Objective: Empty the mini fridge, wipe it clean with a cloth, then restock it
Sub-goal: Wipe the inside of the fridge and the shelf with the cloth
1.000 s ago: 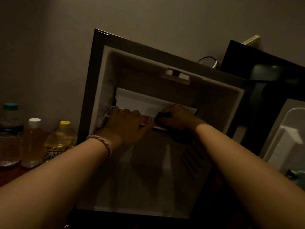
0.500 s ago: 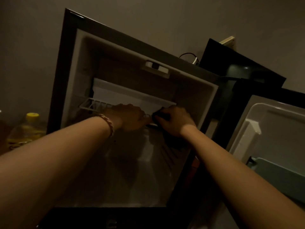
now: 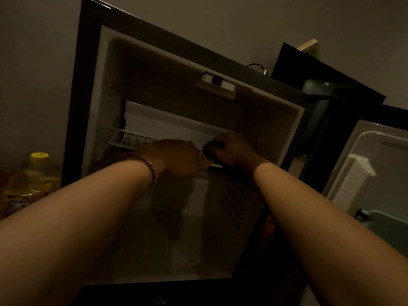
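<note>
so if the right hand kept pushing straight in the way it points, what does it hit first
Probably the white back panel behind the wire shelf; the right hand holding a dark cloth already points at it. Depth is unclear in this dim light.

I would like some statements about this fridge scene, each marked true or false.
1. The fridge door stands open. True.
2. Both hands reach to the wire shelf inside the fridge. True.
3. The right hand is empty. False: it holds a dark cloth.
4. A bottle with a yellow cap stands inside the fridge. False: it stands outside, to the left of it.
5. The left hand wears a bracelet at the wrist. True.
</note>
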